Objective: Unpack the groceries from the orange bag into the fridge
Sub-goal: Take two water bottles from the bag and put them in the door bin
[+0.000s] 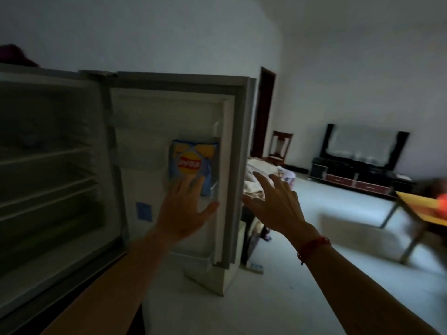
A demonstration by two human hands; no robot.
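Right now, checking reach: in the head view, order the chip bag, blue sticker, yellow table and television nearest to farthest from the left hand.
1. Chip bag, in the fridge door, at the left hand's fingertips.
2. Blue sticker, on that door, just left.
3. Yellow table, across the room, right.
4. Television, farthest back.

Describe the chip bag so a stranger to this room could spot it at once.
Find the open fridge on the left, its door swung out toward the room. On the door's inner side, near its outer edge, stands a light blue chip bag, above the left hand. Yellow chips and a red label set it apart from the plain blue sticker lower left.
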